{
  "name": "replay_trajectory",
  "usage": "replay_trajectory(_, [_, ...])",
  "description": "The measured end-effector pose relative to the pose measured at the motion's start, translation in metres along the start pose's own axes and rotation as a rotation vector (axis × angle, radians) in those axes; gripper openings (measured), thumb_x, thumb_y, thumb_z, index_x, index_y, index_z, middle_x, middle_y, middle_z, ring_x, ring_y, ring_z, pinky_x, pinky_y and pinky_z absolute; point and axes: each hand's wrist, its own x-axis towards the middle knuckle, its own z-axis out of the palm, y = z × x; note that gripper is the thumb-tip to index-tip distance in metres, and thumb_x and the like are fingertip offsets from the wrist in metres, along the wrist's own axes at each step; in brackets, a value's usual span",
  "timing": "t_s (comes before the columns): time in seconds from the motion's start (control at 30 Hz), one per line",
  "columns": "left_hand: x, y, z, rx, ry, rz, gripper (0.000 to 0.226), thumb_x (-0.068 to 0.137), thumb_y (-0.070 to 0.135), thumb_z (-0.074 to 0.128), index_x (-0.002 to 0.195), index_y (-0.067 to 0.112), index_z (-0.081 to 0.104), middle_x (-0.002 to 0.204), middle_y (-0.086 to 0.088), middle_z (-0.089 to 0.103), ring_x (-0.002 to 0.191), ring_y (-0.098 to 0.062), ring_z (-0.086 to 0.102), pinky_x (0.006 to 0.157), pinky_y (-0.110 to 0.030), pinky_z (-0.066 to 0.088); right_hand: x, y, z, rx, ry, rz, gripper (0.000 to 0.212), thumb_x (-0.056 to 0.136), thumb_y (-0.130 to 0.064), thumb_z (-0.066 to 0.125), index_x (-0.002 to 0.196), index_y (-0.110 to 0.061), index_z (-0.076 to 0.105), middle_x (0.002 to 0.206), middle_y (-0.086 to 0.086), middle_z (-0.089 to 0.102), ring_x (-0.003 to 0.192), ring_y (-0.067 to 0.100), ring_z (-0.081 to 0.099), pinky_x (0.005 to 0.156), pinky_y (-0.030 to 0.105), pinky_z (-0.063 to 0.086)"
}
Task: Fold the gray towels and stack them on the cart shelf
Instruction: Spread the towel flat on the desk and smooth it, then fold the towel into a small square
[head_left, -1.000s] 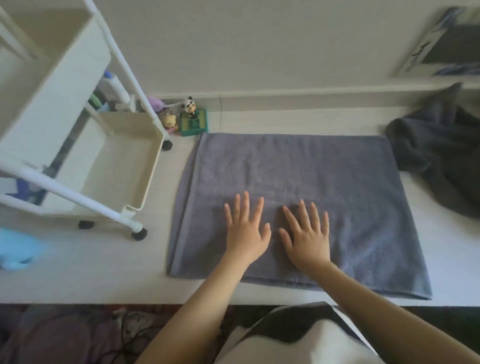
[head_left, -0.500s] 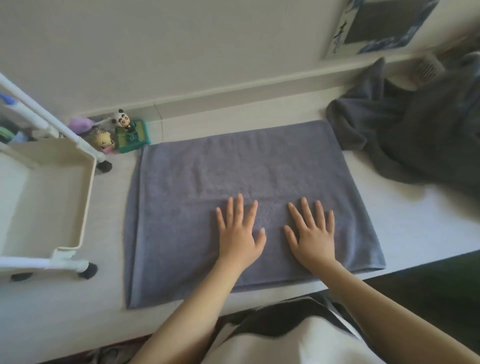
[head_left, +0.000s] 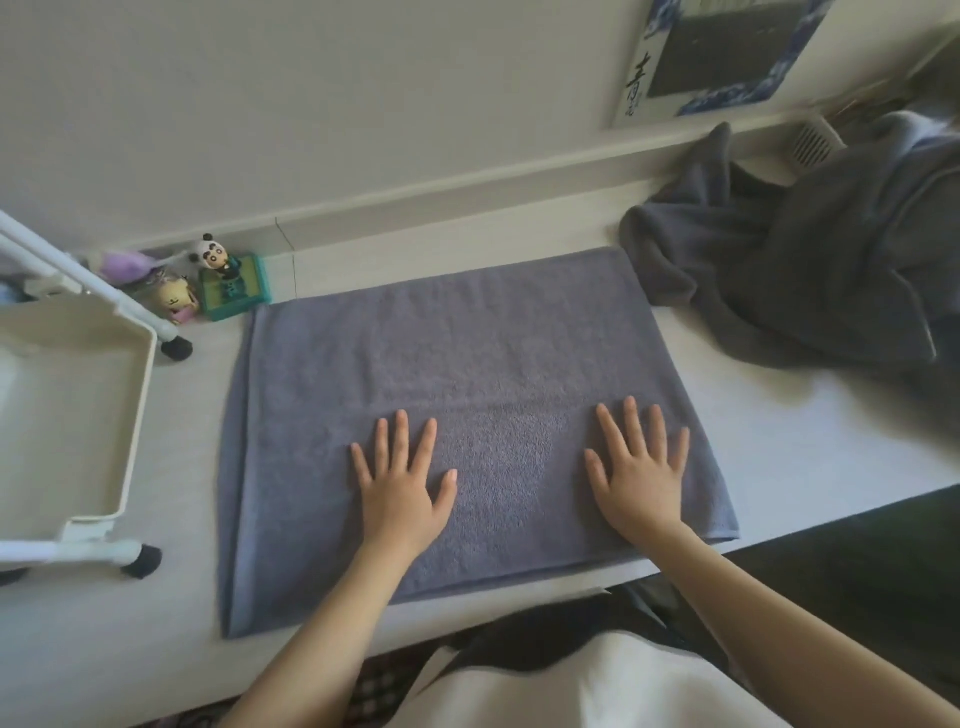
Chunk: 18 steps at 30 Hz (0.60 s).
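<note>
A gray towel lies flat on the white table, folded into a rectangle. My left hand presses on its near middle with fingers spread and straight. My right hand lies flat near the towel's right edge, fingers also spread. A crumpled pile of darker gray towels sits at the back right, touching the flat towel's far right corner. The white cart shelf stands at the left, its tray holding nothing that I can see.
Small toy figures, a panda on a green base and a pink-and-yellow one, stand against the wall by the cart's black wheel. A framed picture leans on the wall ledge. The table's front edge runs just below the towel.
My hands have slid apart across the towel, the right one moving toward the right edge. The view has swung right, so the cart shows less and the towel pile more.
</note>
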Motion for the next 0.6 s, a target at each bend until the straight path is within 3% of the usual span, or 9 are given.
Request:
replay_trajectory(0.07, [-0.002,-0.005,-0.001,-0.001,-0.022,-0.054,0.07,0.086,0.057,0.031,0.146,0.023,0.035,0.154,-0.016,0.026,0.141,-0.041,0.02,0.109,-0.064,0.006,-0.003,-0.012,0.005,-0.008,-0.015,-0.094,0.066,0.087,-0.06,0.006,0.149,-0.037,0.014,0.158,0.0,0.01,0.146,0.031,-0.002,0.114,0.051,-0.011])
replay_trajectory(0.2, [-0.012,-0.019,-0.006,0.029,-0.088,-0.175,0.073,0.086,0.065,0.019,0.15,0.03,0.019,0.158,-0.008,0.017,0.143,-0.041,0.008,0.108,-0.063,-0.008,0.01,-0.029,0.006,-0.03,-0.073,-0.188,0.072,0.081,-0.068,-0.013,0.147,-0.041,-0.006,0.158,-0.004,-0.009,0.144,0.028,-0.015,0.113,0.049,-0.018])
replay_trajectory(0.33, [-0.023,-0.013,-0.008,-0.018,-0.115,-0.34,0.074,0.085,0.064,0.019,0.148,0.027,0.026,0.155,-0.012,0.025,0.14,-0.044,0.019,0.106,-0.07,0.009,0.048,-0.04,-0.008,-0.102,-0.141,-0.343,0.082,0.067,-0.071,-0.032,0.143,-0.045,-0.016,0.157,-0.007,-0.016,0.144,0.024,-0.019,0.114,0.047,-0.016])
replay_trajectory(0.47, [-0.019,0.007,-0.022,-0.02,-0.132,-0.43,0.075,0.086,0.068,0.009,0.151,0.031,0.014,0.158,-0.011,0.014,0.138,-0.042,0.018,0.106,-0.061,0.016,0.102,-0.055,-0.035,-0.306,-0.17,-0.395,0.051,0.096,-0.052,0.004,0.145,-0.045,-0.011,0.158,-0.003,-0.015,0.144,0.027,-0.018,0.114,0.051,-0.014])
replay_trajectory(0.53, [-0.01,0.023,-0.033,-0.06,-0.169,-0.416,0.07,0.091,0.066,0.015,0.151,0.032,0.008,0.159,-0.008,0.006,0.137,-0.04,0.016,0.107,-0.055,0.019,0.122,-0.069,-0.048,-0.393,-0.146,-0.341,0.049,0.101,-0.042,0.014,0.148,-0.042,-0.003,0.157,0.002,-0.017,0.143,0.03,-0.019,0.111,0.055,-0.016])
replay_trajectory(0.6, [-0.001,0.036,-0.044,-0.113,-0.184,-0.361,0.066,0.094,0.061,0.022,0.151,0.032,0.012,0.158,-0.006,0.01,0.134,-0.037,0.02,0.106,-0.05,0.024,0.125,-0.083,-0.054,-0.348,-0.124,-0.268,0.05,0.102,-0.038,0.016,0.15,-0.037,0.002,0.157,0.004,-0.019,0.142,0.031,-0.021,0.111,0.055,-0.016])
